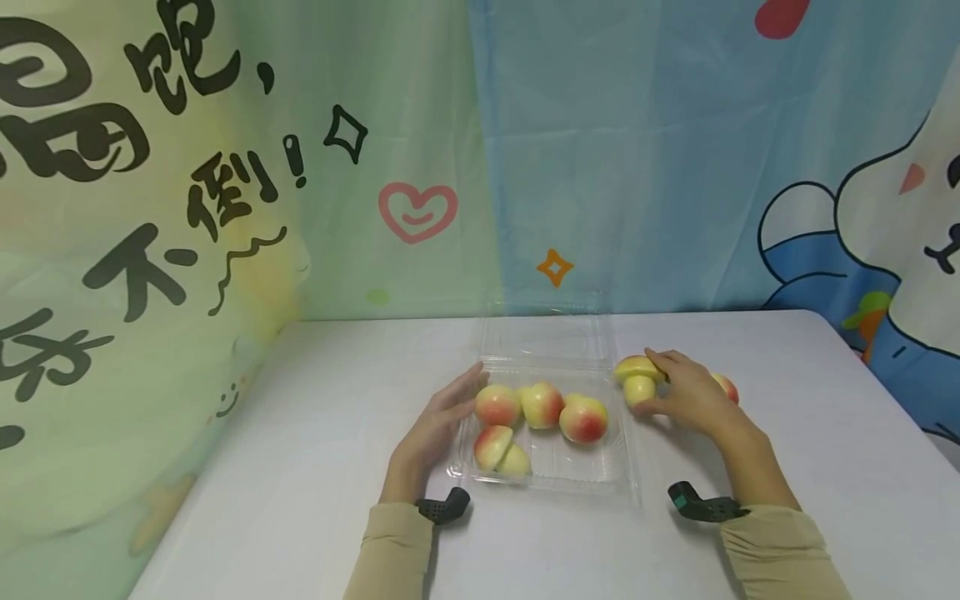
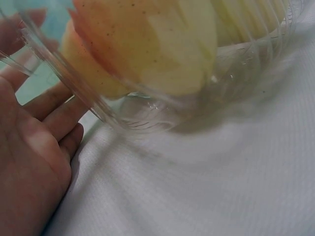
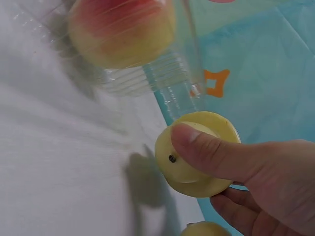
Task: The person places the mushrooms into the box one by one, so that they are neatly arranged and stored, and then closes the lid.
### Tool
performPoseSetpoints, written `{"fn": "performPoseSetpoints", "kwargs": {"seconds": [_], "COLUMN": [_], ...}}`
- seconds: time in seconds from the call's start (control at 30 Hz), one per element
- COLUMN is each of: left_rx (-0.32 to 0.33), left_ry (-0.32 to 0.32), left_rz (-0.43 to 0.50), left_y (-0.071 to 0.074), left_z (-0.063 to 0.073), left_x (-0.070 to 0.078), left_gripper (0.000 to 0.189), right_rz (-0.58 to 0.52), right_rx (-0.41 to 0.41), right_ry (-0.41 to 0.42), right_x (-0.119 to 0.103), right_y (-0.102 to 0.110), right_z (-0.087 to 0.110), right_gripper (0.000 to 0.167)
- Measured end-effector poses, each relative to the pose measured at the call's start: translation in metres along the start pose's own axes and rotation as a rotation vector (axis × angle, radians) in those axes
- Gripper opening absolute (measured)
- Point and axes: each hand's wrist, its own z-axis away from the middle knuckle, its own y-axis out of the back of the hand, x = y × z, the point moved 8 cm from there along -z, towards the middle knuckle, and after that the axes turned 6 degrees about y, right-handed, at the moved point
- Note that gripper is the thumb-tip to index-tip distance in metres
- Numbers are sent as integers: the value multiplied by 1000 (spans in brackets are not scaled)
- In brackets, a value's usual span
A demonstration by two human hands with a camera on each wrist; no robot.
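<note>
My right hand [image 1: 693,396] pinches a yellow toy mushroom [image 1: 639,387], just right of a clear plastic box [image 1: 573,471]. In the right wrist view the thumb presses on its pale stem [image 3: 170,164], which has a small dark spot at its end. My left hand [image 1: 435,429] rests against the box's left side, its fingers fairly straight along the outer wall. Inside the box lie several red-and-yellow toy mushrooms [image 1: 542,406], three across the back and one [image 1: 491,447] tilted at the front left. Another red-and-yellow one [image 1: 725,387] is partly hidden behind my right hand.
The box's clear lid [image 1: 547,337] stands open at the back, towards the printed curtain [image 1: 637,167]. A white cloth [image 1: 345,375] covers the table. Dark wrist cameras [image 1: 705,504] sit on both wrists, close above the table.
</note>
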Motion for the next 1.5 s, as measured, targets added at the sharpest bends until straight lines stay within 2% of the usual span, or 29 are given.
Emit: {"fn": "performPoseSetpoints", "kwargs": {"seconds": [0.27,0.53,0.87,1.03,1.2,1.37,1.5], "left_rx": [-16,-32,-69,-71,-67,-64,-62], "left_ry": [-7,-17,-66,-62,-65,-62,-56], "left_rz": [12,56,52,47,48,49,47], "left_y": [-1,-1,-1,-1,-2,-3,-2], "left_z": [0,0,-1,-2,-1,0,0], "left_x": [0,1,1,-2,1,3,2], "left_gripper": [62,68,69,69,69,68,68], "right_rz": [-46,-62,-101,-164,-218,-258,-280], "right_rx": [-3,51,38,39,37,45,31], "right_ry": [-64,-19,-50,11,96,195,236], "right_x": [3,-11,-30,-49,-68,-84,-95], "right_y": [11,33,41,38,30,23,16], "right_z": [4,11,15,14,12,11,10], "right_gripper": [96,97,112,110,94,90,84]}}
